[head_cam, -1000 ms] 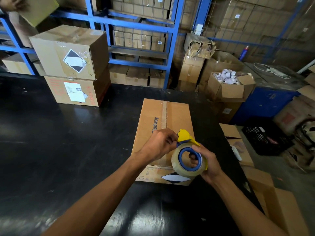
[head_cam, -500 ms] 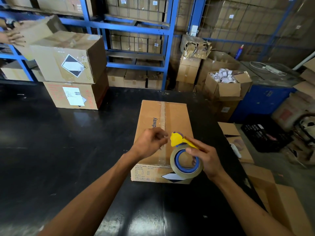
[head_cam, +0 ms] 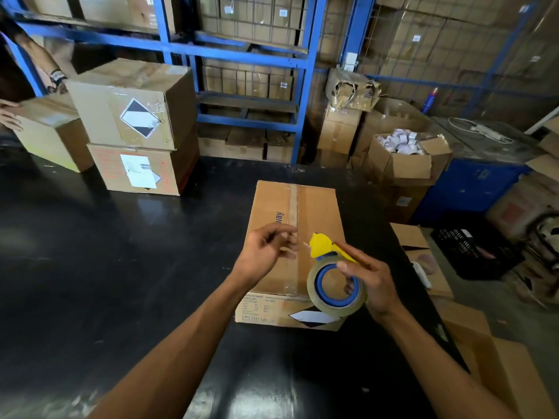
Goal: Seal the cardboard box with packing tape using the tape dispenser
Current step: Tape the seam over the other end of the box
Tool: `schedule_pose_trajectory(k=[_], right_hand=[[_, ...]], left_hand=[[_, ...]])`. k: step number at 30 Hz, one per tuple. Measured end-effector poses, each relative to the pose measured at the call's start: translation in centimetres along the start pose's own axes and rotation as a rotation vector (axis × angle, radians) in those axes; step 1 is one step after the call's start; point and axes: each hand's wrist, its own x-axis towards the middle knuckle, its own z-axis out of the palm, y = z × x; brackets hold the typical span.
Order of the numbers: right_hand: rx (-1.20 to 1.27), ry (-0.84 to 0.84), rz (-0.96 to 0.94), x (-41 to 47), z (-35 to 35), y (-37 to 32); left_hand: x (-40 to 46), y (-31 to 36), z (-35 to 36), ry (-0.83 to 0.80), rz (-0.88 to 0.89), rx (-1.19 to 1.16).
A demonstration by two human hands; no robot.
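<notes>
A closed brown cardboard box (head_cam: 317,213) lies on the black table (head_cam: 106,267), with a strip of clear tape along its top seam. My right hand (head_cam: 370,281) holds a tape dispenser (head_cam: 332,278) above the box's near end: a clear tape roll on a blue core with a yellow cutter head. My left hand (head_cam: 266,252) hovers just left of the yellow head, fingers pinched near a thin end of tape; its fingertips are blurred.
Two stacked cartons (head_cam: 136,125) stand at the table's back left, and another person's hands (head_cam: 9,114) rest on a carton (head_cam: 51,131) beside them. Blue shelving (head_cam: 248,52) lines the back. Open cartons (head_cam: 408,158) and a black crate (head_cam: 475,246) crowd the floor at right.
My left hand has drawn back to the left, away from the yellow head. The dispenser has tilted slightly. At the back left, the other person has lowered a carton onto the table.
</notes>
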Motion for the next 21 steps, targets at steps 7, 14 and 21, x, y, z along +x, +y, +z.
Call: schedule_pose_trajectory(k=[7,14,21], right_hand=[[-0.136,-0.040,-0.117,-0.4,-0.7,-0.1],[-0.288,-0.058,-0.156,-0.2,-0.9,1.1],[-0.413,-0.098,-0.187,0.7,-1.5,2.6]], left_hand=[[0.0,0.4,0.7,-0.258,-0.798,-0.092],[1.7,0.3,0.6,-0.234,-0.760,-0.111],[2.0,-0.3,1.3,-0.085,-0.609,0.014]])
